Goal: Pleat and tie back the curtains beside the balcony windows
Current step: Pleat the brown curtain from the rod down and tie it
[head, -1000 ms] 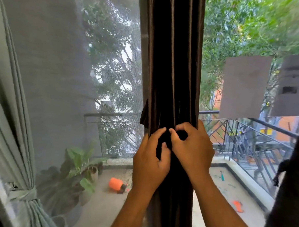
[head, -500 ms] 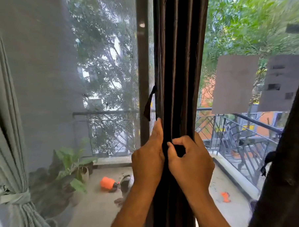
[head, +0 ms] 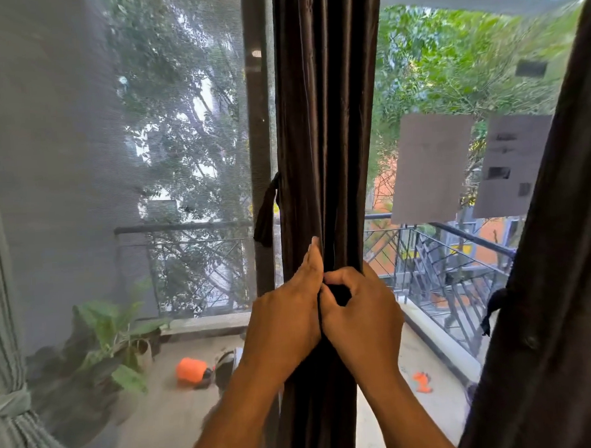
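Note:
A dark brown curtain hangs gathered in narrow pleats in front of the window frame. My left hand lies flat against its left side with the fingers straight and pointing up. My right hand grips the bunched pleats at the same height, fingers curled round the fabric. A dark tie-back strap dangles loose from the curtain's left edge, above my hands. A second dark curtain fills the right edge, with its own strap hanging free.
A pale green curtain at the left edge is bound with a tie. Beyond the mesh screen lie a balcony with potted plants, an orange object and a railing. Two paper sheets stick to the glass.
My left hand went from curled round the pleats to flat with straight fingers. The strap came free and hangs at the curtain's left edge. The view drifted left.

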